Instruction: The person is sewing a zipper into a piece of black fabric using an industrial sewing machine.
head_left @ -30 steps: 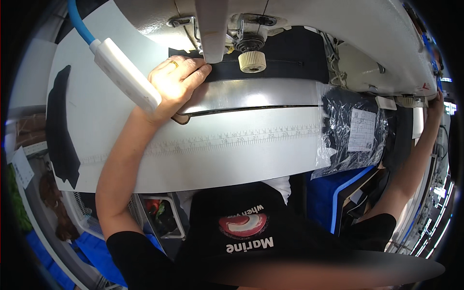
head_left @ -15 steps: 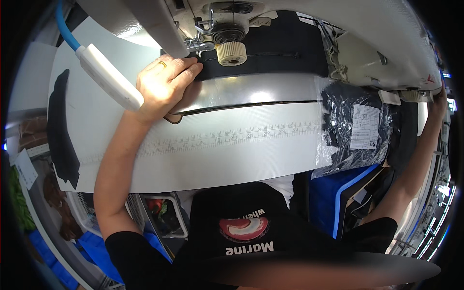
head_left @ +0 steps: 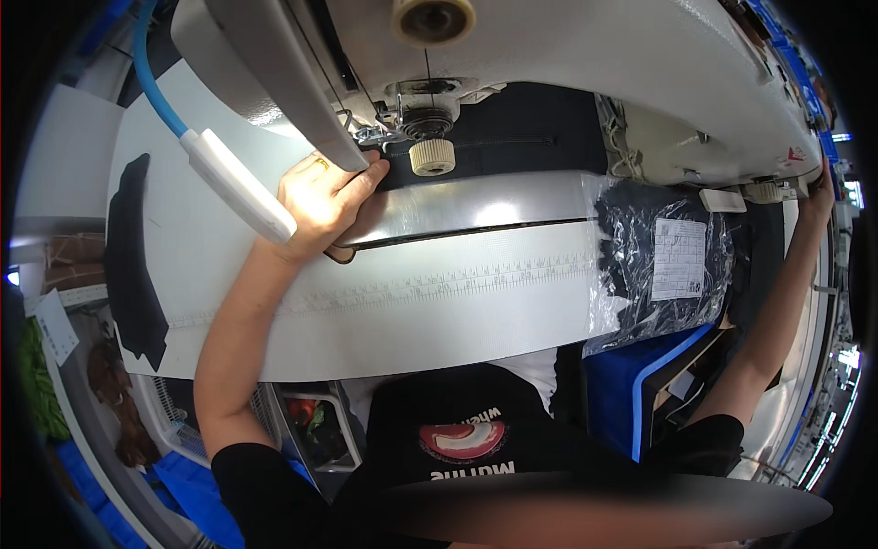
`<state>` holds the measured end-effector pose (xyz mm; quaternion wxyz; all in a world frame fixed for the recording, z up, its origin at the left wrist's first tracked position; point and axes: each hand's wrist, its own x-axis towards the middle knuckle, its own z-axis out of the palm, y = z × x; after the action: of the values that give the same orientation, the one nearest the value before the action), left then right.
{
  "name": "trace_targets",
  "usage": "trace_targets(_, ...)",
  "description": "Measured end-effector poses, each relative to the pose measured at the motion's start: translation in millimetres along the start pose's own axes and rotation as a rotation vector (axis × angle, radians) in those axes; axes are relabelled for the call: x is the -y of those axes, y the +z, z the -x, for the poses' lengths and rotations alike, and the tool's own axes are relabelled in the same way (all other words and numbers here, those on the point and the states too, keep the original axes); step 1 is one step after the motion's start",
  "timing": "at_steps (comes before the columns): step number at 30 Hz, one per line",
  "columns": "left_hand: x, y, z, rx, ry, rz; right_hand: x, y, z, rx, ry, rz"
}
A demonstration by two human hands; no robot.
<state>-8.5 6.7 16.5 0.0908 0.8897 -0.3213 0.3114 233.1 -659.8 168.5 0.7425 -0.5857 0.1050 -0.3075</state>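
Observation:
My left hand, with a ring on one finger, rests beside the needle area of a white sewing machine. Its fingers are bunched and bent at the edge of black fabric, and their tips are partly hidden by the machine's head. A stitched line or narrow seam runs across this fabric. My right hand reaches to the far right end of the machine; its fingers are mostly hidden there. Just in front of the fabric lies a shiny metal plate.
A white lamp on a blue cable hangs over my left wrist. The white table carries a printed ruler. A black fabric strip lies at left, a plastic-wrapped black package at right. Below stand a blue bin and baskets.
The view has tilted, so the table and machine appear lower in the picture. Both hands keep to the same places on the machine; the fabric shows no clear movement.

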Motion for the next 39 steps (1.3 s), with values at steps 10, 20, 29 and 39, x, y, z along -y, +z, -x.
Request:
trace_targets(10, 0.0, 0.9, 0.4, -0.017, -0.019, 0.013, 0.8, -10.2, -15.5, 0.102, 0.036, 0.097)
trace_targets(20, 2.0, 2.9, 0.2, -0.024, -0.002, 0.019, -7.2, -19.3, -19.8, 0.041, 0.037, -0.001)
trace_targets(29, 1.6, 0.9, -1.2, 0.009, -0.006, 0.018, -20.0, -23.2, -13.0, 0.077, -0.075, -0.012)
trace_targets(39, -0.1, 4.5, -2.5, -0.020, -0.032, 0.045, 20.9, 20.4, -7.3, 0.121, 0.238, 0.319)
